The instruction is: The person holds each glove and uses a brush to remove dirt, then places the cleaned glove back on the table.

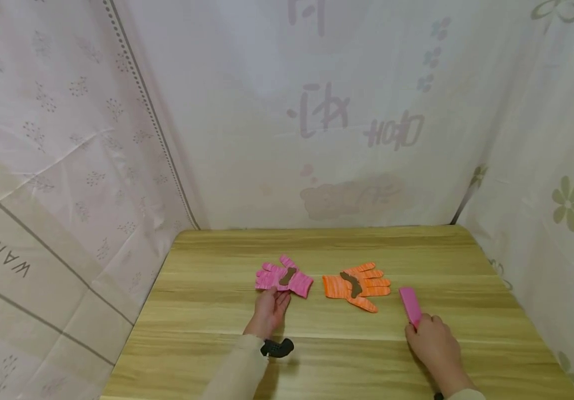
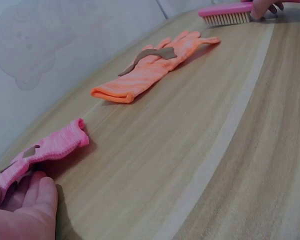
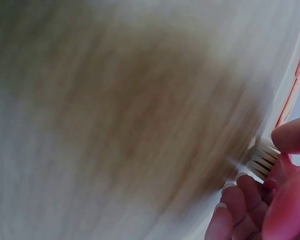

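Note:
A pink knitted glove (image 1: 299,282) with a brown patch lies at the table's middle left. My left hand (image 1: 268,312) pinches its near edge, thumb on top and fingers underneath, as the left wrist view shows. To its right an orange glove (image 1: 336,287) with a brown patch lies flat, fingers pointing right. My right hand (image 1: 436,344) grips the handle of a pink brush (image 1: 409,303) right of the orange glove. The brush's pale bristles (image 2: 227,19) face down toward the table in the left wrist view.
The wood-patterned table (image 1: 347,355) has rounded far corners. Printed cloth (image 1: 247,139) hangs behind it and on both sides. A black band (image 1: 278,348) sits on the left wrist.

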Available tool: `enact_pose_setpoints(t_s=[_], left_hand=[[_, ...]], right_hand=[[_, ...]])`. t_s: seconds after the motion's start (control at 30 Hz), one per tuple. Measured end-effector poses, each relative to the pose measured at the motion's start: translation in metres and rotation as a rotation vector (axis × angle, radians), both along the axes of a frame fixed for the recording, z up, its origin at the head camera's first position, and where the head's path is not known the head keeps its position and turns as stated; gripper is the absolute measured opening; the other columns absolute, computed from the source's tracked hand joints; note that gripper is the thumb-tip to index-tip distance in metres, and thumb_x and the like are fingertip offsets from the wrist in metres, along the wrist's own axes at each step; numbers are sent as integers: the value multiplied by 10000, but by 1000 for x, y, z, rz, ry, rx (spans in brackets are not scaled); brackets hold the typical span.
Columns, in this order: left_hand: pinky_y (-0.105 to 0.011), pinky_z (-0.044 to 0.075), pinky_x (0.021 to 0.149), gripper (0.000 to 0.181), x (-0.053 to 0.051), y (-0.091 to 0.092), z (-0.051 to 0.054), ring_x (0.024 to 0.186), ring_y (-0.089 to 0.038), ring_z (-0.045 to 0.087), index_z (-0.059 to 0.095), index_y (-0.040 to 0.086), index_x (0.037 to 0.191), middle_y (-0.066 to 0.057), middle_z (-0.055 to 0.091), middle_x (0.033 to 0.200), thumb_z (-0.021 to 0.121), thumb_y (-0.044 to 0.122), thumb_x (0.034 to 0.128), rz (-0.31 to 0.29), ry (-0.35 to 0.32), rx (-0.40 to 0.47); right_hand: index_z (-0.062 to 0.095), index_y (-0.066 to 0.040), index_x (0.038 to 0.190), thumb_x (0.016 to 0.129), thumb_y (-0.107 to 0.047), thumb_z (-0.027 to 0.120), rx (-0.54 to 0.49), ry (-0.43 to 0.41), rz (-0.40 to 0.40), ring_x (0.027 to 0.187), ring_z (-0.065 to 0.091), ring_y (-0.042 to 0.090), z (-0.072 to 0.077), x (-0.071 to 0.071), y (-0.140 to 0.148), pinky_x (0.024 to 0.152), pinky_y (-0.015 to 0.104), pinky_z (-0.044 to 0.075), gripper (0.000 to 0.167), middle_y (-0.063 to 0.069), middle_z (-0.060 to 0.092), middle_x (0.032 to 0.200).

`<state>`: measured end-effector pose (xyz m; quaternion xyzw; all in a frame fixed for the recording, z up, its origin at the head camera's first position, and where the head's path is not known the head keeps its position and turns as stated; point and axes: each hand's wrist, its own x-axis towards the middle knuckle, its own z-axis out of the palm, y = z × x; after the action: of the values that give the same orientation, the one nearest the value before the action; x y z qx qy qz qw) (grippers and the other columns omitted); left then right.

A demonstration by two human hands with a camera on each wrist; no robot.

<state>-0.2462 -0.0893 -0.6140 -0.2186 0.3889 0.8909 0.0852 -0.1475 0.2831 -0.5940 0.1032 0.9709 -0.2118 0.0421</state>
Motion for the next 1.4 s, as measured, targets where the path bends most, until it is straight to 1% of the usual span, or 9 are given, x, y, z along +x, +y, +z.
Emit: enact_pose_setpoints(t_s=[0.23,0.4,0.6,0.7,0.8,1.0,1.13,1.3,1.4], left_hand=[[-478,361,1199,465,4,-2,-2,1339,-352,488,247,-115,1492,-332,393,1496,314,150,1115,11,33,-83],[-483,357,1200,477,7,-4,-1,1305,-331,510,266,-116,1483,-322,437,1441,326,175,1110,58,51,-114],[-486,227,1261,538,8,-7,2,1457,-419,293,165,-158,1507,-356,281,1502,246,164,1085,112,94,5],[-484,146,1281,582,9,-11,1,1524,-438,159,91,-167,1525,-376,157,1579,222,188,1082,116,117,84],[-485,124,1282,602,10,-14,0,1540,-431,120,65,-159,1535,-365,119,1610,219,205,1080,102,124,138],[-473,203,1269,568,12,-17,1,1527,-396,209,140,-94,1547,-309,202,1609,239,221,1085,38,123,203],[-421,338,1211,484,15,-17,7,1476,-343,322,265,-33,1486,-231,342,1528,286,239,1086,12,106,178],[-344,483,1047,372,20,-19,15,1222,-196,568,398,11,1368,-89,576,1263,364,242,1078,-42,89,110],[-317,515,988,328,24,-21,18,1073,-140,627,433,9,1320,-40,637,1123,410,224,1073,-81,91,77]], right_hand=[[592,115,1035,953,-261,571,-1,34,4,672,539,281,1,1,-2,498,407,440,386,192,555,838],[584,127,1119,953,-249,586,-16,48,14,679,548,275,8,1,-8,503,397,439,411,201,572,863],[567,167,1184,952,-223,603,-27,62,42,674,544,253,17,1,-20,491,354,442,456,218,594,889],[558,175,1207,948,-215,610,-26,77,46,679,551,254,20,1,-25,488,351,446,470,232,601,907],[558,174,1209,941,-210,618,-27,93,50,675,544,252,21,1,-27,483,344,440,472,227,600,901],[553,171,1228,931,-210,630,-34,121,64,694,570,263,23,1,-29,495,352,464,489,236,610,922],[547,171,1247,935,-218,632,-31,129,82,750,613,303,24,0,-31,546,421,517,505,266,626,973],[523,170,1290,950,-227,621,-53,109,107,850,647,371,26,0,-37,680,537,558,532,299,632,1049],[512,178,1301,955,-223,623,-88,114,132,915,651,414,26,-1,-42,760,584,558,541,319,630,1085]])
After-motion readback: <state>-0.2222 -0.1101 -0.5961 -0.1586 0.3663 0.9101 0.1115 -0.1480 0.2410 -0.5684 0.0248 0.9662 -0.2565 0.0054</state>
